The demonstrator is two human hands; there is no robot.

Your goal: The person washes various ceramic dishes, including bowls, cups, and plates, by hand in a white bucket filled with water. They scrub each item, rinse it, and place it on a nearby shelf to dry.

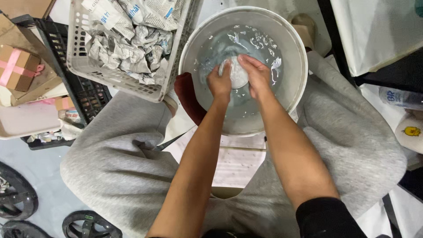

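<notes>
I see both hands down in the bucket [288, 53] of cloudy water between my knees. The left hand [219, 82] and right hand [255, 76] cup a pale wet lump [238, 74], fingers closed around it. I judge this a soaking-and-squeezing step; next calls for firmer pressing underwater. A basket [79, 61] of crumpled newspaper [128, 44] sits just beside.

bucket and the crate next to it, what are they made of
Bucket: looks like smooth white plastic, with a thin moulded rim and a slight sheen. Crate: probably pale grey rigid plastic, its walls a moulded lattice of slots, matte finish.
</notes>
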